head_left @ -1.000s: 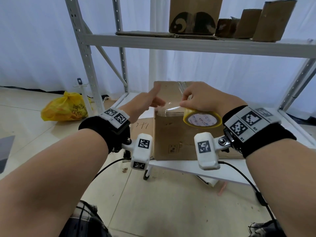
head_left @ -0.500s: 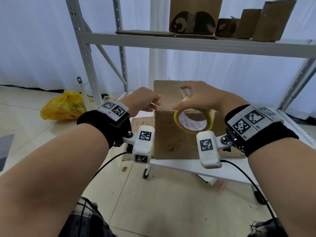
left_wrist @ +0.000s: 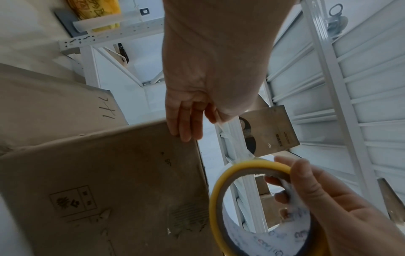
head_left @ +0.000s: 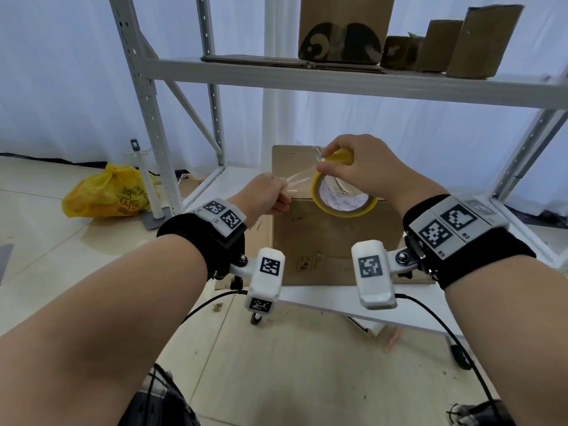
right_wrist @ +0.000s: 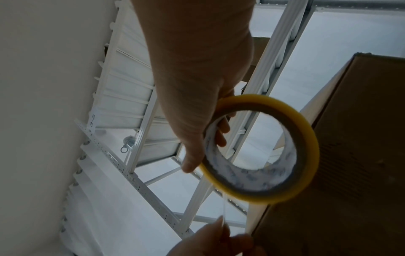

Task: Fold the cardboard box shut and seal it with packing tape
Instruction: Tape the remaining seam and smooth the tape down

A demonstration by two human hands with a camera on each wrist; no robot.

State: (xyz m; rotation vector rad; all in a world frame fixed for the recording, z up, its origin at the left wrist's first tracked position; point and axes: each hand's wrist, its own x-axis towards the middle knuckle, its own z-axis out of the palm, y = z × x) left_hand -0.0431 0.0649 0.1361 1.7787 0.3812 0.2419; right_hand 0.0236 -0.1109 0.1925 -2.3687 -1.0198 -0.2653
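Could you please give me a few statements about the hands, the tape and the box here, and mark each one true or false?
1. The right hand holds the tape roll. True.
2. The left hand is open and holds nothing. False: it pinches the free end of the tape strip.
3. The strip is stretched between the two hands. True.
4. The box stands on the floor. False: it stands on the low white shelf.
5. The yellow bag lies on the upper shelf. False: it lies on the floor.
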